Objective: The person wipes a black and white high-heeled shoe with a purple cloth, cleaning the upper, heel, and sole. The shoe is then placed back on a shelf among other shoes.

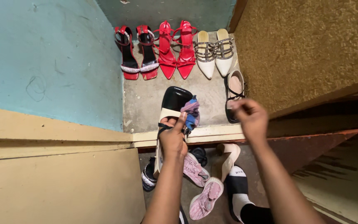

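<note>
My left hand grips a black and cream heeled sandal together with a purple and blue cloth, holding them above a concrete shelf. My right hand is closed beside a black strappy sandal that lies at the shelf's right edge; whether the fingers pinch its strap is unclear. At the back of the shelf stand a pair of red heels with glittery straps, a pair of red strappy heels and a pair of white pointed heels.
A blue wall bounds the shelf on the left and a rough ochre wall on the right. Below the shelf's cream ledge, on the floor, lie pink sneakers, a dark sparkly shoe, a beige heel and a foot in a black and white sock.
</note>
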